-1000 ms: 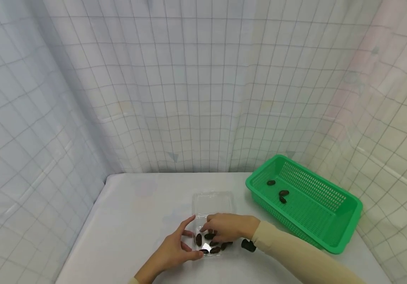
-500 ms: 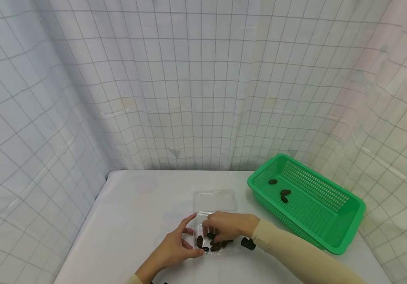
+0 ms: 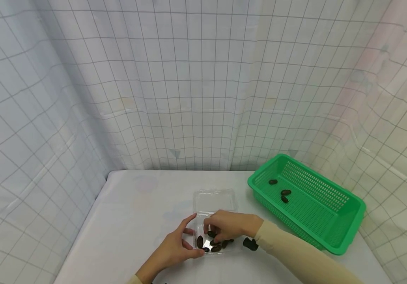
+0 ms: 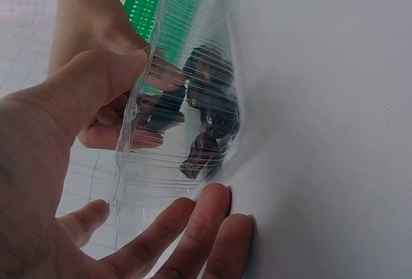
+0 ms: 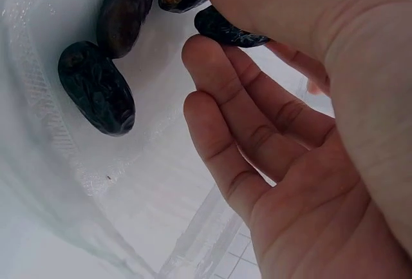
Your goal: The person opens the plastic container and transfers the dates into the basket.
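Observation:
An opened clear plastic clamshell box [image 3: 214, 200] lies on the table, its lid folded back away from the person. Several dark wrinkled dates [image 5: 96, 89] lie in its base. The left hand [image 3: 175, 246] is spread along the box's left side, thumb at the near corner and index finger by the hinge; in the left wrist view its thumb touches the rim. Reaching in from the right, the right hand [image 3: 230, 225] pinches a date [image 5: 225, 29] between thumb and fingers, low inside the base. Part of that date is hidden by the thumb.
A green perforated basket [image 3: 335, 221] stands at the right of the white-covered table, with a few dates [image 3: 286, 192] at its far left end. A black object [image 3: 250, 243] is beside the right wrist. Gridded white curtains [image 3: 189, 98] surround the table's back and sides.
The head view has shifted slightly. Inside the box, the right hand's fingers have drawn in around a date and moved a little to the right. The left hand keeps its place.

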Available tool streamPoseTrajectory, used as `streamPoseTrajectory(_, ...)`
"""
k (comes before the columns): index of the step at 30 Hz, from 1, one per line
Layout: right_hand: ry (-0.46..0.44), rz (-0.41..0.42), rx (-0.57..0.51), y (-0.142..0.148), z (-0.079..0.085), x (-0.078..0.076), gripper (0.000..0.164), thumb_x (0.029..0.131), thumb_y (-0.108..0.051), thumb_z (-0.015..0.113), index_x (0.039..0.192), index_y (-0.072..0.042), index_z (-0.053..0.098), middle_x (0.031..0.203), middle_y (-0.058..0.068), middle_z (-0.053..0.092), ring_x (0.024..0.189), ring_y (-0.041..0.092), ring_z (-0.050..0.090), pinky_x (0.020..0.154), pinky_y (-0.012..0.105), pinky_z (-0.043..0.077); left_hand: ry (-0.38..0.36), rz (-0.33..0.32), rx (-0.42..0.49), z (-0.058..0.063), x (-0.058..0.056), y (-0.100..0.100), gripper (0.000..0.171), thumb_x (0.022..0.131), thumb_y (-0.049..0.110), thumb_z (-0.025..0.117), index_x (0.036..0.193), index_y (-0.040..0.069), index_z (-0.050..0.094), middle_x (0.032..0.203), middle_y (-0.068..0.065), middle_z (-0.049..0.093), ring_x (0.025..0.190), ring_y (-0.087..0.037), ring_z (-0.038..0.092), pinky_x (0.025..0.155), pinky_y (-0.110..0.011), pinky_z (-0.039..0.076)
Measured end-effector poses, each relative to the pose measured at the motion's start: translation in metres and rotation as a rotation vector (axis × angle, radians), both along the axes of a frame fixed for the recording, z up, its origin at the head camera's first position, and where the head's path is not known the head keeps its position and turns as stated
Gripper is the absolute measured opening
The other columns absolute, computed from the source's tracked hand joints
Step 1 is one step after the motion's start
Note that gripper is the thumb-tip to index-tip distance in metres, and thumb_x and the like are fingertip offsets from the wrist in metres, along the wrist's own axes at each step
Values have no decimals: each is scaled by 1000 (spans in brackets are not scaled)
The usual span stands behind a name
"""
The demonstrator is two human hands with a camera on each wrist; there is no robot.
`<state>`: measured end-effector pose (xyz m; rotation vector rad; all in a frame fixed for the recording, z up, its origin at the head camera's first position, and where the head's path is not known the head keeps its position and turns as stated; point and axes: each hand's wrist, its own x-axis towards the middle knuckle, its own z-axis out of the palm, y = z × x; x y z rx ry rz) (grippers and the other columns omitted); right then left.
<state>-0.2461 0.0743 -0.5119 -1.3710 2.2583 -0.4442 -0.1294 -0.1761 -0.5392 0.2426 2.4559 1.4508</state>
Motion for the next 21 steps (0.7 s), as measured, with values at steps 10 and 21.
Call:
streamPoseTrajectory(10, -7, 22, -75, 6, 5, -1, 34, 97, -2, 93, 126, -11, 78, 109, -1, 83, 91, 0, 73, 84, 14, 57, 0, -4, -1, -5, -1, -2, 118, 88, 33, 102, 184, 27, 33, 151, -22, 72, 91, -15, 79, 73, -33, 56)
streamPoseTrajectory(21, 3, -32, -85, 18, 7, -4, 38, 97, -7, 95, 130, -13, 78, 108, -6, 80, 95, -1, 70, 89, 16, 58, 1, 6, 8, -4, -1, -1, 118, 88, 30, 103, 183, 30, 34, 150, -22, 73, 90, -15, 80, 72, -33, 56)
